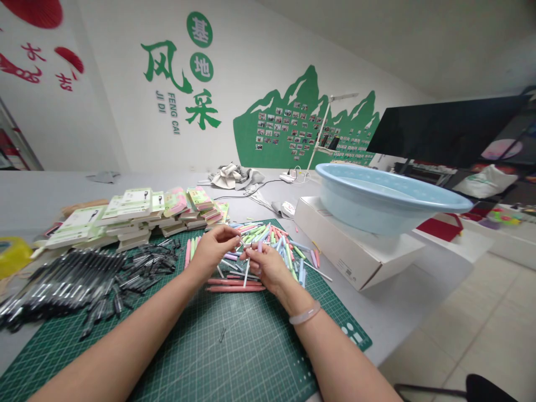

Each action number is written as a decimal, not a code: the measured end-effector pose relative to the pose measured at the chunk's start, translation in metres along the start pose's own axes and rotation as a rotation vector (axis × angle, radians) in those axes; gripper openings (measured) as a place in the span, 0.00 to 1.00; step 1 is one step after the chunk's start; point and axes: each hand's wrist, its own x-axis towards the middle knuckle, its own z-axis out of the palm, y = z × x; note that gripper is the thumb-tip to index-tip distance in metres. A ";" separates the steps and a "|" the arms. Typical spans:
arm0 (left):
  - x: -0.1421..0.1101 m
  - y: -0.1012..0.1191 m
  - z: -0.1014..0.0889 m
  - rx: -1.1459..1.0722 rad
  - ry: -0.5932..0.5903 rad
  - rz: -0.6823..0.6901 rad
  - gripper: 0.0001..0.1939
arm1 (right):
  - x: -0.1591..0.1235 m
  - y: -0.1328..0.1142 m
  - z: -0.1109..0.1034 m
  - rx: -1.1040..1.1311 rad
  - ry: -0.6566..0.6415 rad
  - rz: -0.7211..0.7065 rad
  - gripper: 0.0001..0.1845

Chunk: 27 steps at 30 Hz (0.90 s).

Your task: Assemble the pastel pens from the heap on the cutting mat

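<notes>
two bare hands at work over a green cutting mat [255, 346] on a grey surface [50, 195]. the right hand [266, 267], with a pale bangle [305, 312] at its wrist, is closed narrowly on a slim lilac pen barrel [259, 247]. the left hand [214, 251] is pinched narrow just beside it, its fingertips almost meeting the right hand; whether it holds anything cannot be told. a loose heap of pastel pen barrels [276, 245] lies on the mat directly ahead of both hands, with pink pen barrels [237, 288] laid flat just below it. left of the hands: a heap of black pens [71, 285], and behind it stacked green-and-white packaging cards [138, 215]. to the right: a pale blue plastic basin [389, 195] resting on a white cardboard box [355, 245].
</notes>
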 end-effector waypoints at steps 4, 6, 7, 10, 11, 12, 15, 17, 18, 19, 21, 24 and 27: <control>0.001 0.011 -0.006 -0.038 0.044 0.035 0.14 | 0.000 0.001 0.006 -0.253 0.036 -0.104 0.10; 0.000 0.017 -0.006 -0.031 0.024 0.061 0.14 | 0.000 0.000 0.008 -0.395 0.079 -0.141 0.08; -0.001 0.020 -0.005 -0.021 0.010 0.080 0.13 | -0.001 0.000 0.009 -0.458 0.102 -0.155 0.07; -0.004 0.025 0.000 0.029 -0.009 0.130 0.13 | -0.003 -0.002 0.011 -0.596 0.152 -0.176 0.05; -0.005 0.026 0.002 0.049 -0.001 0.145 0.12 | -0.004 -0.002 0.011 -0.625 0.157 -0.178 0.05; -0.006 0.026 0.003 0.071 0.006 0.157 0.12 | -0.004 -0.002 0.011 -0.646 0.156 -0.180 0.04; -0.008 0.026 0.005 0.157 0.000 0.182 0.09 | -0.004 -0.001 0.011 -0.673 0.139 -0.198 0.04; -0.009 0.026 0.006 0.237 -0.014 0.196 0.08 | -0.004 -0.001 0.012 -0.685 0.129 -0.221 0.04; -0.010 0.026 0.006 0.278 -0.017 0.204 0.07 | -0.003 -0.001 0.012 -0.697 0.127 -0.234 0.04; -0.010 0.026 0.006 0.318 -0.017 0.214 0.07 | -0.003 -0.002 0.011 -0.715 0.127 -0.249 0.04; -0.011 0.026 0.006 0.383 -0.022 0.233 0.06 | -0.004 -0.003 0.010 -0.764 0.135 -0.283 0.06; -0.012 0.024 0.007 0.388 -0.041 0.244 0.05 | -0.006 -0.007 0.008 -0.880 0.170 -0.332 0.09; -0.012 0.020 0.009 0.292 -0.063 0.223 0.06 | -0.009 -0.011 0.006 -1.007 0.221 -0.347 0.09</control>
